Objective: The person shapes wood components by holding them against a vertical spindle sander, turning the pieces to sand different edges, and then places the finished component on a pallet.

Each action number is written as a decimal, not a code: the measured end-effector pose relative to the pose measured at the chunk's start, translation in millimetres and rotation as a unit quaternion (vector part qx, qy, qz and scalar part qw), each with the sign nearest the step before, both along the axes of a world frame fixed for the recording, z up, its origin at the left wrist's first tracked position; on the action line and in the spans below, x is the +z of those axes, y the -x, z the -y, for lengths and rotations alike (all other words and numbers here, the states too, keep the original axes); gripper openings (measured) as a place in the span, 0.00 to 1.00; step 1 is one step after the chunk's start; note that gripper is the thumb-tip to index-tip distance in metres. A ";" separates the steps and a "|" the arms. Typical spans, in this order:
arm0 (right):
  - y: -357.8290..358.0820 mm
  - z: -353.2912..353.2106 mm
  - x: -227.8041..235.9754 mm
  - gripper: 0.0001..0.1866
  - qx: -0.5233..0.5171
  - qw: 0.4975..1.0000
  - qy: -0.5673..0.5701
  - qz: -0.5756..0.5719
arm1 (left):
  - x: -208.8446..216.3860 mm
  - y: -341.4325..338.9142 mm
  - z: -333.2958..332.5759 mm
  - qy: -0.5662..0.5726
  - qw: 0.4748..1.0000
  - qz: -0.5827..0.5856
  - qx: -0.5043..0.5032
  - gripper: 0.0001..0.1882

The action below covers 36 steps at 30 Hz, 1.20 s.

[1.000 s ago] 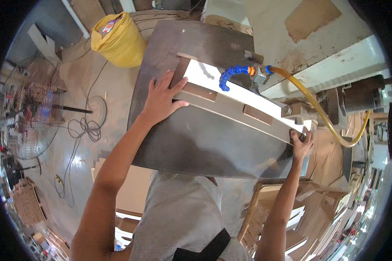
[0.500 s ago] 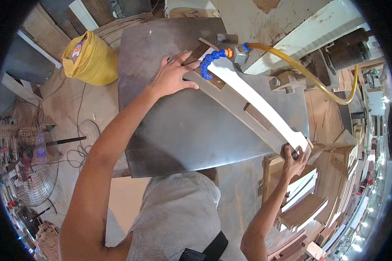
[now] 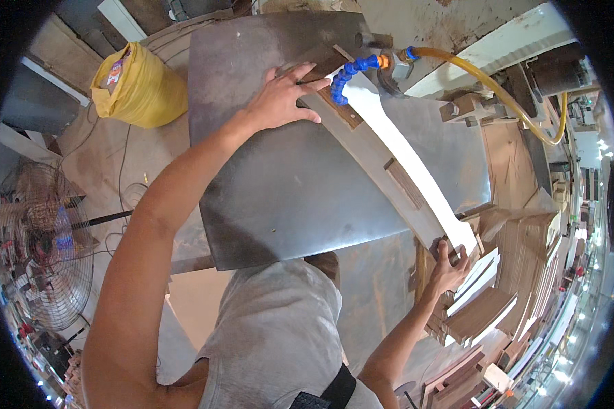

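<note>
A long wooden jig [image 3: 372,153] lies slantwise across a dark metal table [image 3: 280,184], carrying a long, curved white-faced piece [image 3: 406,160] along its right side. At the jig's far end is my left hand [image 3: 283,99], its fingers spread and thumb stretched out over the dark wooden block there. My right hand [image 3: 449,273] is closed round a dark knob [image 3: 445,249] at the jig's near right end, beyond the table's edge. A blue jointed nozzle [image 3: 344,78] curls down over the far end, close to my left fingertips. Whatever lies beneath the nozzle is hidden.
An amber hose [image 3: 484,71] runs from the nozzle's fitting to the machine at right. Curved wooden boards [image 3: 525,259] are stacked near my right forearm. On the left stand a yellow sack [image 3: 140,88] and a caged fan [image 3: 44,245].
The near end of the jig has swung toward me, with my right hand on its knob. My left hand keeps its place at the far end. The whole view has shifted slightly.
</note>
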State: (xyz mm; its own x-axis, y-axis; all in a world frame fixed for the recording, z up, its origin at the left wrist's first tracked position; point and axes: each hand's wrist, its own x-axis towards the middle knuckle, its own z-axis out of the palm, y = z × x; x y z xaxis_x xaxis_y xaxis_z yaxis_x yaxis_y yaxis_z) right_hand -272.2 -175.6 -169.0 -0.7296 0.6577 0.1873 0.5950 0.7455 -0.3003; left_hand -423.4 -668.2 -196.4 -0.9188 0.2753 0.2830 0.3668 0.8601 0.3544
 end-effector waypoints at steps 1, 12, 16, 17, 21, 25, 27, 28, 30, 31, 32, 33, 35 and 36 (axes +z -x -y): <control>-3.7 1.4 -0.4 0.39 -0.005 1.000 0.012 -0.013 | 0.7 0.5 -0.8 0.005 1.000 0.012 0.004 0.37; -26.3 17.6 4.6 0.38 -0.028 0.999 -0.010 -0.013 | 8.4 2.2 -2.6 0.015 0.998 0.060 0.002 0.37; -31.1 22.2 2.9 0.36 -0.039 0.999 -0.023 -0.024 | 5.1 3.1 -0.4 0.003 0.999 0.043 -0.007 0.37; -30.4 23.2 3.2 0.35 -0.045 0.999 -0.014 -0.024 | 5.2 4.6 0.2 0.017 0.999 0.031 -0.008 0.40; -35.3 24.2 2.3 0.35 -0.041 0.999 -0.017 -0.027 | 6.6 11.4 2.6 0.013 0.999 0.042 -0.031 0.39; -36.9 26.9 -0.6 0.36 -0.041 0.998 -0.048 -0.031 | 10.9 20.6 1.3 0.014 0.997 0.073 -0.033 0.39; -31.9 27.3 -4.4 0.37 -0.024 0.998 -0.048 -0.040 | 13.4 20.6 4.9 0.017 0.996 0.084 -0.025 0.39; -32.2 26.7 -2.7 0.37 -0.029 0.997 -0.047 -0.045 | 12.8 14.2 5.1 0.019 0.997 0.076 -0.019 0.39; -32.3 24.9 -0.2 0.37 -0.026 0.998 -0.043 -0.027 | 15.7 9.6 3.1 0.023 0.997 0.059 -0.032 0.40; -34.9 19.7 -1.6 0.38 -0.010 0.998 -0.042 -0.051 | 17.6 2.6 1.5 -0.004 0.997 0.075 -0.019 0.40; -37.7 17.3 -2.0 0.37 0.011 0.998 -0.047 -0.043 | 20.3 -9.8 3.0 -0.029 0.995 0.093 -0.005 0.40; -39.2 18.3 0.7 0.38 0.024 0.998 -0.038 -0.044 | 25.7 -24.8 3.7 -0.032 0.996 0.084 0.011 0.40; -41.3 22.9 9.8 0.39 0.052 0.997 -0.032 -0.042 | 40.8 -61.4 8.5 -0.047 0.995 0.077 0.053 0.39; -42.3 24.9 12.3 0.39 0.078 0.995 -0.047 -0.047 | 44.4 -77.6 10.8 -0.060 0.992 0.079 0.073 0.39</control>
